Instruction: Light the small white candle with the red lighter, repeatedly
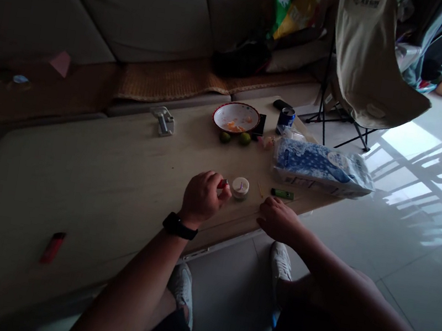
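Candle cup: the small white candle cup (240, 188) stands just beside the left hand (202, 197), so a sideways nudge from those knuckles could tip or slide it.
Lighter: no flame shows at the red lighter (223, 184); if it were sparked, the curled fingers close to its metal end might get singed.
Table edge: the right hand (280, 218) is by the near edge of the table (117, 183); a careless sweep could knock the green box (282, 194) or the thin yellow stick (260, 189) away.
Left fingers: closed round the red lighter, its metal end poking out toward the candle cup, apart from it.
Right fingers: loosely bent, palm down; whether they pinch anything cannot be told.
Near right fingers: the green box lies just beyond them, the yellow stick ahead and toward the candle cup.
Farther off: the plastic-wrapped pack (322, 165) lies past the green box from the right fingers; a loose lighter (52, 248) rests well apart from the left fingers, on their outer side.
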The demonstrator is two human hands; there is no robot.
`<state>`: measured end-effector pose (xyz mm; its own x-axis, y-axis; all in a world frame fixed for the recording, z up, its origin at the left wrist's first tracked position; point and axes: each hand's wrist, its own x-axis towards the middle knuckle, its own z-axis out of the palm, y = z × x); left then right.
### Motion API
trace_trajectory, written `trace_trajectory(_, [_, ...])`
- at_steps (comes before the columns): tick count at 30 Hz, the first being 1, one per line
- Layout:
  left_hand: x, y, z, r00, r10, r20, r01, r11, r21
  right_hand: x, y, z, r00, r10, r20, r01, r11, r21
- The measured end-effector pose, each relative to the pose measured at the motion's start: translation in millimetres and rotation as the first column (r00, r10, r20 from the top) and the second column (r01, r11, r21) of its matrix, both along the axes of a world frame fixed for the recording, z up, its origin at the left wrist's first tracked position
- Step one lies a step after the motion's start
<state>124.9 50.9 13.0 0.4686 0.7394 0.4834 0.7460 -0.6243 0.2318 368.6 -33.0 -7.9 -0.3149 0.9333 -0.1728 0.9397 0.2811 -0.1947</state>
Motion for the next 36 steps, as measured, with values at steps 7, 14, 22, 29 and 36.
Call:
trace_trajectory(7, [14.5,6.0,-4.1,0.999,-0.007,-0.033,0.007,1.0,-0.01,0.5,-0.6,0.3,1.0,0.009,0.006,-0.009,1.0,0.009])
trace_trajectory(14, [18.3,3.7,-1.8,0.998,-0.017,-0.067,0.018,1.0,0.007,-1.1,-0.3,2.0,1.0,-0.003,0.0,0.003,1.0,0.011])
trace_trajectory(22, [18.8,3.1,-1.6,0.994,-0.032,-0.104,0.034,0.999,0.02,-0.8,-0.1,-0.3,1.0,-0.012,-0.003,0.012,1.0,0.013])
trace_trajectory(29, [17.6,3.8,-5.5,0.993,-0.039,-0.109,0.04,0.999,0.007,-0.2,-0.5,-1.3,1.0,-0.006,-0.001,0.006,1.0,0.02])
trace_trajectory(36, [15.7,4.4,-5.7,0.993,-0.035,-0.112,0.034,0.999,-0.009,-0.6,-0.9,0.0,1.0,-0.001,0.004,0.001,1.0,0.001])
